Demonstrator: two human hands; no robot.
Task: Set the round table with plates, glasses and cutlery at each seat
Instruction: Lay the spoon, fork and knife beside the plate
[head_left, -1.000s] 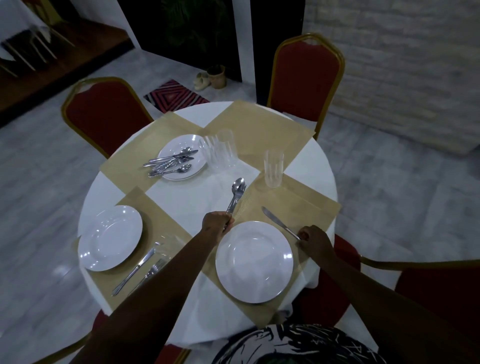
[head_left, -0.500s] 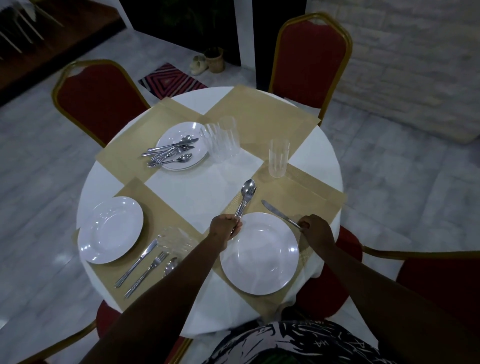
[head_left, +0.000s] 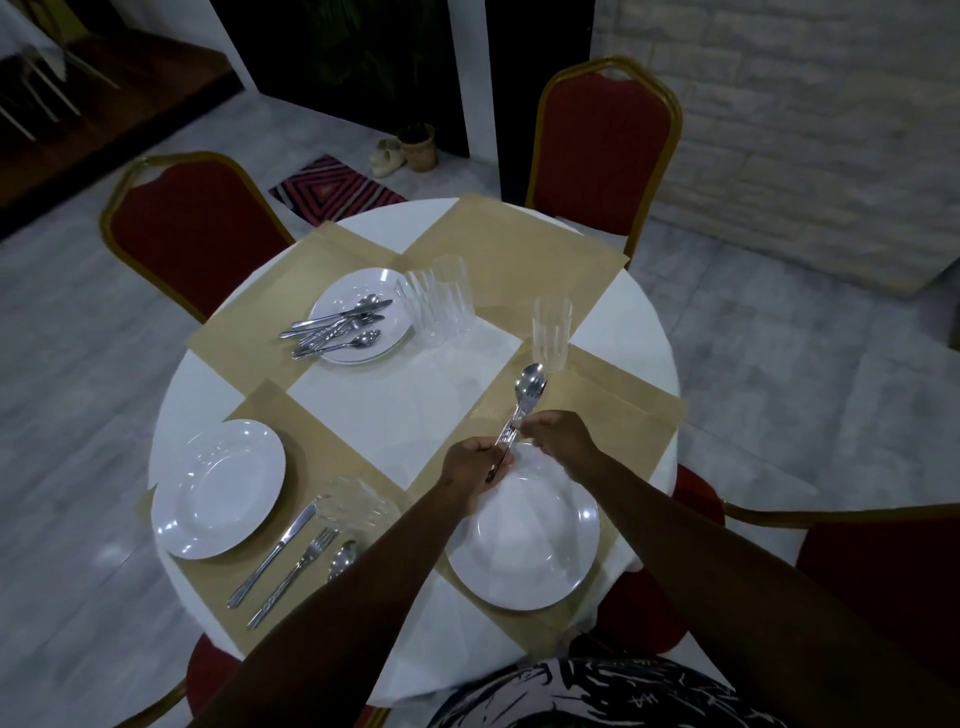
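Head view: the spoon and fork (head_left: 521, 410) sit together just past the fingers of the left hand (head_left: 475, 464), which curls round their handles above the far rim of the near plate (head_left: 524, 540). The right hand (head_left: 558, 435) pinches the same handles from the other side. To do this well, pull one piece out slowly and lay it flat beside the plate. Both arms reach forward, nearly straight.
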